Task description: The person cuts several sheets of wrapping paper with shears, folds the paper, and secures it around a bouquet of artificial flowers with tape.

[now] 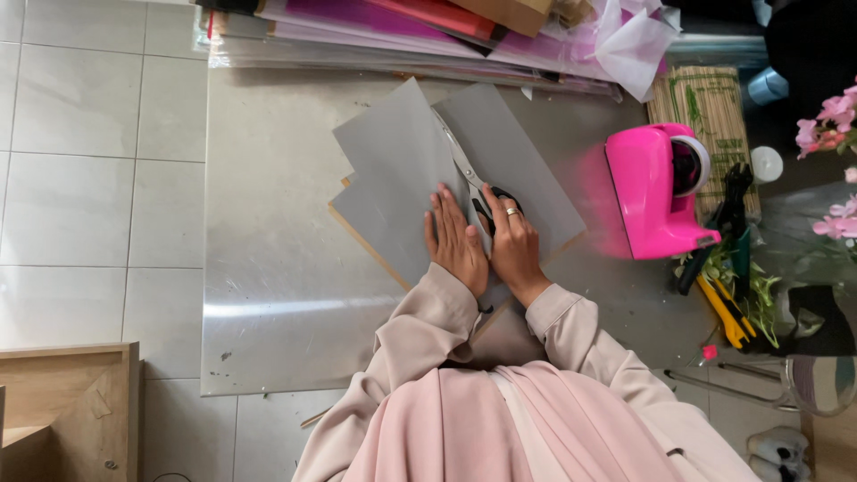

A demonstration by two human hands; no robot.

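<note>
A grey paper sheet (393,170) lies on a clear plastic mat (268,295) on the tiled floor, partly split into two pieces. My right hand (513,245), with a ring on one finger, grips black-handled scissors (464,165) whose silver blades point away along the cut. My left hand (455,241) presses flat on the left piece of paper, right beside the scissors. A brown board edge (361,241) shows under the paper.
A pink tape dispenser (656,192) stands to the right. Behind it lie a bundle of sticks (705,103), yellow-handled tools (728,312), greenery and pink flowers (835,120). Stacked coloured wrapping sheets (402,31) fill the far edge. A wooden box (67,411) sits near left.
</note>
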